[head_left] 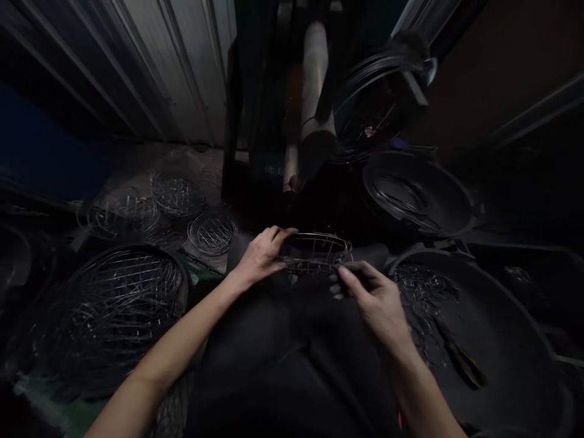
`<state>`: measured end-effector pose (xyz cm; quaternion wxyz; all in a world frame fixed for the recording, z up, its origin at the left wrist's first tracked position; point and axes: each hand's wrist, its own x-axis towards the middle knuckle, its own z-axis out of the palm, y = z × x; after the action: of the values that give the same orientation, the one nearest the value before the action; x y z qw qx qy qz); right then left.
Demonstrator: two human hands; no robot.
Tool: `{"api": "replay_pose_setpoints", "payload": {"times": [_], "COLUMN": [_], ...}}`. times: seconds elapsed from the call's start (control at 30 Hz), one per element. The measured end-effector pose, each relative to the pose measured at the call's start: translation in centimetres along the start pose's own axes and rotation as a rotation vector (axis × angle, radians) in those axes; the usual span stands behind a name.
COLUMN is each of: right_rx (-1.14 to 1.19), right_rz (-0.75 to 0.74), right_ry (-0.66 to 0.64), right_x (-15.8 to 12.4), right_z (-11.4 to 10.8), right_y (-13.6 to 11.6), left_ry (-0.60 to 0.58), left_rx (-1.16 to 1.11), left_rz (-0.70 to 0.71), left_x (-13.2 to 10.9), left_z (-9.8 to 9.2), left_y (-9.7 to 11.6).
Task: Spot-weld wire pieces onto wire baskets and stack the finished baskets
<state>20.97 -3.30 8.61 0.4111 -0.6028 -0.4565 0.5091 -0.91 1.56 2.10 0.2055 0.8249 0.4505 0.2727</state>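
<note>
A round wire mesh grill (317,252) hangs over my lap in the middle of the head view, tilted nearly edge-on. My left hand (263,254) grips its left rim, thumb on top and fingers curled below. My right hand (371,292) is closed at the grill's right front edge, pinching a thin dark tool or wire that I cannot make out. Dark cloth covers my knees beneath both hands.
Several finished wire grills (212,233) lie on the floor at left, with a large stack (128,292) nearer. A black basin (483,328) at right holds short wire pieces and pliers (460,356). Another black basin (417,194) with wire coils and a machine (314,91) stand behind.
</note>
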Motion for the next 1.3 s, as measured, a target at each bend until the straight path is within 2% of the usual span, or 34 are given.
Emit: {"api": "replay_pose_setpoints", "payload": {"times": [0.1, 0.2, 0.37, 0.5, 0.77, 0.9, 1.3], "right_rx": [0.056, 0.041, -0.060, -0.156, -0.157, -0.150, -0.135], "right_rz": [-0.007, -0.020, -0.121, -0.248, -0.358, -0.359, -0.384], "right_ry": [-0.057, -0.048, 0.015, 0.051, 0.078, 0.061, 0.082], "right_x": [1.8, 3.5, 5.0, 5.8, 7.6, 8.1, 9.8], "right_z": [2.6, 4.0, 5.2, 6.1, 7.0, 7.1, 7.8], "right_y": [-0.5, -0.2, 0.1, 0.4, 0.3, 0.2, -0.5], "left_ry": [0.052, 0.111, 0.177, 0.177, 0.234, 0.300, 0.353], "left_rx": [0.116, 0.225, 0.296, 0.248, 0.274, 0.282, 0.287], "left_rz": [0.044, 0.085, 0.143, 0.119, 0.105, 0.119, 0.128], "left_x": [0.6, 1.1, 1.4, 1.6, 2.1, 2.5, 4.2], "left_z": [-0.8, -1.2, -1.5, -1.8, -1.7, -1.4, -1.6], "left_y": [1.3, 1.8, 1.3, 0.6, -0.9, -1.5, -2.5]}}
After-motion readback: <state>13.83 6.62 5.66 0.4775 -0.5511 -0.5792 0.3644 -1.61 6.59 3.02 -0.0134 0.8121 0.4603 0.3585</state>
